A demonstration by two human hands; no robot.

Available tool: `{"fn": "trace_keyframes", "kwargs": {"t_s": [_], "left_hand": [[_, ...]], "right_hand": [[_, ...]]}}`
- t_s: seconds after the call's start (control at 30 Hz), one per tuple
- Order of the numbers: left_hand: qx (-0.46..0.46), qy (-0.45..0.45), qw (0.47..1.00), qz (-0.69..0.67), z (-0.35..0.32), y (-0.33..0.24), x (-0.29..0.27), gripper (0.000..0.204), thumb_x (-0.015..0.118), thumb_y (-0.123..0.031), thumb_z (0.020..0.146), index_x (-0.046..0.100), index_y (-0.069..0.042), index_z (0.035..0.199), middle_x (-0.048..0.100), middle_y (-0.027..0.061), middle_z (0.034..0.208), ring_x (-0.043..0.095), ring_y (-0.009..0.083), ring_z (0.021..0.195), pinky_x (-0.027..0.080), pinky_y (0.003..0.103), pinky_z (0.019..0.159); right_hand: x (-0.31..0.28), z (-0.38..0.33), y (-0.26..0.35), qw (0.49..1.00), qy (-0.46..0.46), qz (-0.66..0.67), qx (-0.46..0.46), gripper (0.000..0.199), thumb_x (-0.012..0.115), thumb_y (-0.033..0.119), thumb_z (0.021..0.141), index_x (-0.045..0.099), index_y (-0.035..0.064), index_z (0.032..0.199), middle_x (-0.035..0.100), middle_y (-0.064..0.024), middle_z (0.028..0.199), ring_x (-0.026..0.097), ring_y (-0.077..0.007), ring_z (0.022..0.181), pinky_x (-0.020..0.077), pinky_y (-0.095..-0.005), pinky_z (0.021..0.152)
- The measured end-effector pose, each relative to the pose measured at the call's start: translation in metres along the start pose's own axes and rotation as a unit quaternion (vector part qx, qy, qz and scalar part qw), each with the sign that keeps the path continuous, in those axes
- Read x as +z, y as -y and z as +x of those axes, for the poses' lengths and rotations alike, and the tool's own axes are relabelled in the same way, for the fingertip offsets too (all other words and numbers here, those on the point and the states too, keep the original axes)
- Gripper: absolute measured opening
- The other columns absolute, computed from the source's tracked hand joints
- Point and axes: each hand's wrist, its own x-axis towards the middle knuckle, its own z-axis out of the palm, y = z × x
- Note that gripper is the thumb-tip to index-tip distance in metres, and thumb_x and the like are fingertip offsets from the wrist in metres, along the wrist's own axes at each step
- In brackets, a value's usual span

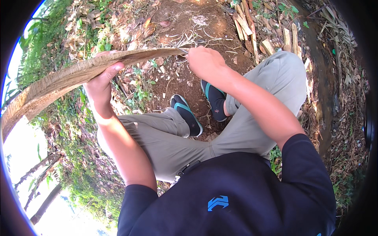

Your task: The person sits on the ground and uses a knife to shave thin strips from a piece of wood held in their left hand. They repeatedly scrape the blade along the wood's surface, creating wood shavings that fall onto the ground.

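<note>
A long, pale brown wooden plank (59, 82) runs from the left rim to the front of my knees and narrows toward its right end. My left hand (103, 74) is closed around it partway along, thumb on the near side. At the narrow end, my right hand (205, 63) is closed in a fist. A short length of thin dark blade (179, 49), seemingly a knife, sticks out of this fist and touches the tip of the plank. Its handle is hidden inside the fingers. Thin pale shavings (188, 39) lie just beyond the tip.
Several split wood pieces (243, 23) lie on the ground at the far right. Brown soil (173, 15), dry leaves and small chips surround my feet, in dark and teal footwear (187, 114). Green plants (75, 126) grow at left. A dark channel (325, 98) runs along the right.
</note>
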Motion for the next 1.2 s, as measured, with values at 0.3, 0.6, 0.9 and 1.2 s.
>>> {"fn": "trace_keyframes", "kwargs": {"t_s": [0.3, 0.6, 0.9, 1.2], "left_hand": [[0.021, 0.095, 0.989, -0.11, -0.001, 0.004, 0.0, 0.033, 0.077, 0.0, 0.076, 0.065, 0.005, 0.107, 0.07, 0.019, 0.102, 0.07, 0.0259, 0.087, 0.059, 0.035, 0.077], [0.015, 0.084, 0.991, -0.108, -0.003, 0.001, -0.002, 0.033, 0.079, -0.004, 0.076, 0.067, 0.005, 0.105, 0.072, 0.0166, 0.1, 0.07, 0.0228, 0.083, 0.056, 0.033, 0.078], [-0.095, -0.054, 0.994, 0.009, -0.007, 0.01, -0.015, 0.054, 0.087, -0.022, 0.071, 0.066, 0.002, 0.114, 0.07, 0.0109, 0.1, 0.063, 0.0208, 0.096, 0.047, 0.035, 0.093], [-0.054, -0.173, 0.983, 0.022, 0.012, -0.006, 0.008, 0.063, 0.079, -0.015, 0.079, 0.05, 0.004, 0.131, 0.057, 0.0166, 0.125, 0.052, 0.0238, 0.117, 0.034, 0.039, 0.108]], "right_hand": [[-0.025, -0.012, 0.011, 0.997, 0.004, -0.065, -0.038, 0.018, 0.053, 0.006, 0.084, 0.069, -0.0019, 0.088, 0.07, -0.0221, 0.089, 0.07, -0.0364, 0.085, 0.0564, -0.0449, 0.074], [-0.024, -0.01, 0.008, 0.993, 0.018, -0.11, -0.048, 0.017, 0.054, 0.005, 0.085, 0.069, 0.0009, 0.092, 0.071, -0.0169, 0.092, 0.071, -0.0314, 0.088, 0.0574, -0.0406, 0.075], [-0.002, 0.0, 0.016, 0.995, 0.024, -0.089, -0.033, 0.017, 0.053, 0.003, 0.084, 0.068, -0.0025, 0.091, 0.07, -0.0211, 0.092, 0.071, -0.0348, 0.087, 0.0582, -0.0428, 0.072], [0.012, 0.017, -0.007, 1.0, 0.022, -0.01, 0.003, 0.028, 0.049, 0.019, 0.094, 0.068, -0.0018, 0.098, 0.07, -0.0223, 0.097, 0.069, -0.037, 0.091, 0.0548, -0.0456, 0.08]]}}
